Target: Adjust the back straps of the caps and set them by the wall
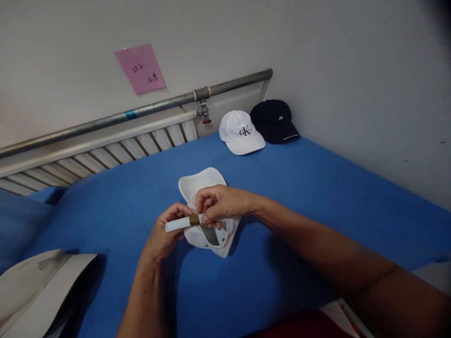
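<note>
The cap [207,206] in the two hands is white, and its strap [178,224] is white too, with a small brown-gold buckle [194,219] on it. The table cover [282,197] is bright blue all over. At the back sits a white cap with black letters [240,132], and beside it a dark navy cap [274,121] with tiny white marks. The paper note [140,68] on the wall is pink with dark scribbles. The pipe [141,111] is grey with one blue band. The wall [352,70] is plain off-white.
</note>
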The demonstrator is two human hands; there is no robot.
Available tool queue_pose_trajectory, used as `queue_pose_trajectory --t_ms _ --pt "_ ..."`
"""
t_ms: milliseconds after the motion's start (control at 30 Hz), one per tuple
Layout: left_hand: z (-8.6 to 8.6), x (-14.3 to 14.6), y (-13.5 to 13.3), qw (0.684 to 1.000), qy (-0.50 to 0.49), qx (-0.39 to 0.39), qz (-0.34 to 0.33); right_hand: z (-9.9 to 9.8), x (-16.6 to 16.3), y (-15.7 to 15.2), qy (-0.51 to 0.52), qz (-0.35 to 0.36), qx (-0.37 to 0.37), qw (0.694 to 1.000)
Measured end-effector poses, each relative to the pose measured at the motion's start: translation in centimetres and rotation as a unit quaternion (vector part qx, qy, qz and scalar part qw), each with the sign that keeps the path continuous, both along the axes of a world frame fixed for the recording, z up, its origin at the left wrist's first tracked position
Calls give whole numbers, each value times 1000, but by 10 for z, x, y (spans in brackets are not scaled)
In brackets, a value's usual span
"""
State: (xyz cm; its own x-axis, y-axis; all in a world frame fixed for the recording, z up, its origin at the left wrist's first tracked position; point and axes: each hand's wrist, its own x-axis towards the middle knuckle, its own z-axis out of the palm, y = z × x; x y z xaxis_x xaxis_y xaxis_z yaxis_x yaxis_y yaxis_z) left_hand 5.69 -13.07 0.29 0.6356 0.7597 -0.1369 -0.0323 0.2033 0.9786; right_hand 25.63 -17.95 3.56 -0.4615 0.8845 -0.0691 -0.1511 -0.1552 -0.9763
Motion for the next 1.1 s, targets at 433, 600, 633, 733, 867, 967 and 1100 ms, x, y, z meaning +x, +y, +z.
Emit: queue_pose_trajectory --t_ms 433,600,633,733,867,967,1100 --pt "4 2 -1 1000 -10 -7 -8 9 2 -2 -112 4 -18 994" --pt "5 1 2 996 -6 56 -73 9 19 -7 -72 -34 -45 996" --pt "5 2 3 994 8 71 -79 6 22 -7 -68 -51 -46 995" --pt "5 3 5 992 47 74 -91 -5 31 -9 -85 -89 -50 991" --pt "3 2 6 992 44 70 -97 -17 35 -11 -77 -46 -77 993" --pt "2 -1 6 991 36 63 -113 -23 36 -10 -47 10 -115 992" --pt "1 -3 6 991 30 33 -126 -28 35 -7 -34 25 -144 989"
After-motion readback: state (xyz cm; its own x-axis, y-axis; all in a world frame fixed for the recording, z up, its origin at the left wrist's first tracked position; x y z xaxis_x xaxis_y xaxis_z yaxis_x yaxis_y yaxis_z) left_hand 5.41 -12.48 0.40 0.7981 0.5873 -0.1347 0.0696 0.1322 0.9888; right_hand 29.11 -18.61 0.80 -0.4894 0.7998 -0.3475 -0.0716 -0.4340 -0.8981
